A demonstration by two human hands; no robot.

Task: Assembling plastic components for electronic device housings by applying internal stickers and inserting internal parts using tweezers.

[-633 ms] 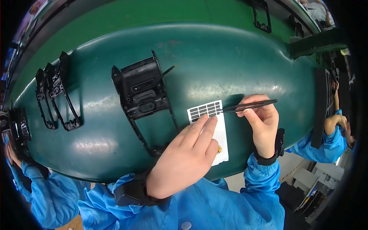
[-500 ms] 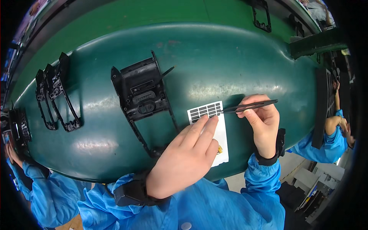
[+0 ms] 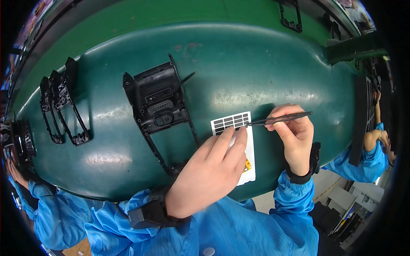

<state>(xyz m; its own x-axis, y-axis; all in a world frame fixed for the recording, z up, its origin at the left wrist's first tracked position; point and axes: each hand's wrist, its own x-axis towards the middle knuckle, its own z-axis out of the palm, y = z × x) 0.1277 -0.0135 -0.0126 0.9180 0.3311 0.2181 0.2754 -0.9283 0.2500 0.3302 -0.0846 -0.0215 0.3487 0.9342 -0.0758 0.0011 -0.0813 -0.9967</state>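
Left hand (image 3: 213,170): flat, holding nothing, pressing the sticker sheet (image 3: 239,141), hiding most of it.
Right hand (image 3: 294,136): pinching black tweezers (image 3: 279,119); tip contact at the sheet unclear.

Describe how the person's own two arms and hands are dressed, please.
Both forearms wear bright blue, slightly shiny sleeves. A black band with a small blocky unit sits on each wrist. The left hand and the right hand are bare, without gloves.

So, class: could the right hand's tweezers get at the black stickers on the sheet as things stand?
Probably yes: the tweezers in the right hand already point at the sticker sheet, and the left hand pins only its lower part.
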